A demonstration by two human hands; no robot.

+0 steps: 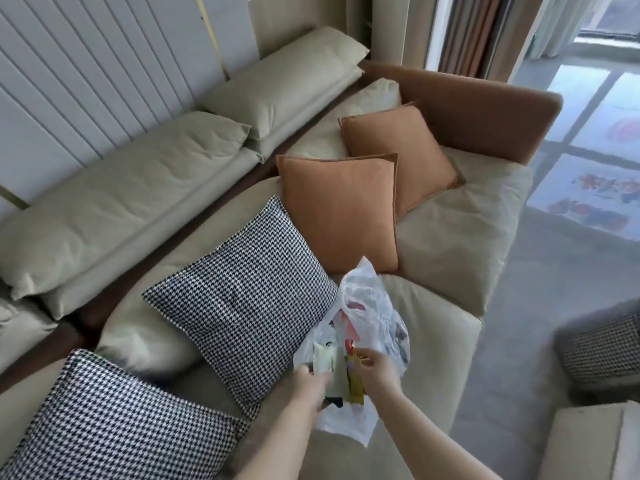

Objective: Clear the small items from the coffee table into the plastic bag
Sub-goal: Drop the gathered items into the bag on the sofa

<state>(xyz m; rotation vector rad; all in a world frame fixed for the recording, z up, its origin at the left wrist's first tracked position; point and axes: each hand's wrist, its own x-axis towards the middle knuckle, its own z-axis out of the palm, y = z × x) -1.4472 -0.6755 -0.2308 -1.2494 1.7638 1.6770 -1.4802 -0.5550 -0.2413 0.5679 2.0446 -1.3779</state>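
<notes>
Left hand [311, 379] gripping pale packets, right hand [372, 365] pinching a yellow packet [355, 384]. Plastic bag [372, 306] mouth at twelve o'clock, touching both; packet's long axis pointing in.

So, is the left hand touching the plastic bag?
Touching. The head view shows the left hand gripping the plastic bag at its left edge, together with a pale packet.

left hand [313, 382] gripping, right hand [375, 370] pinching
</notes>
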